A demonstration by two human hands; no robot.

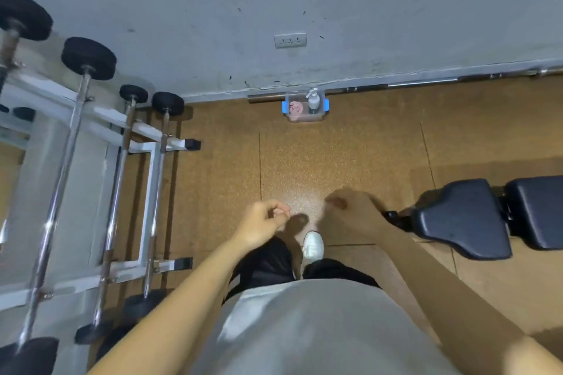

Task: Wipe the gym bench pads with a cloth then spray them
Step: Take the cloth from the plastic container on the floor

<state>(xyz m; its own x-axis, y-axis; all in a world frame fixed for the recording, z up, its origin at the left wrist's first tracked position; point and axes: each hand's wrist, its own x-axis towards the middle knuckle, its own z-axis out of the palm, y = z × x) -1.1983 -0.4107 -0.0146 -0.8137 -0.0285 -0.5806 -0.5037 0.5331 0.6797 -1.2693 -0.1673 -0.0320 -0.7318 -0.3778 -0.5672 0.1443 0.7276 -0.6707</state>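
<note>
While the left hand and the right hand hang with fingers loosely curled around nothing, the pink cloth lies well ahead of them in the clear box, probably soft and light, easy to pinch at any fold.

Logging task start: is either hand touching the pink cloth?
Apart. Head view: pink cloth lies in the clear box, open floor between it and the left hand and right hand.
</note>
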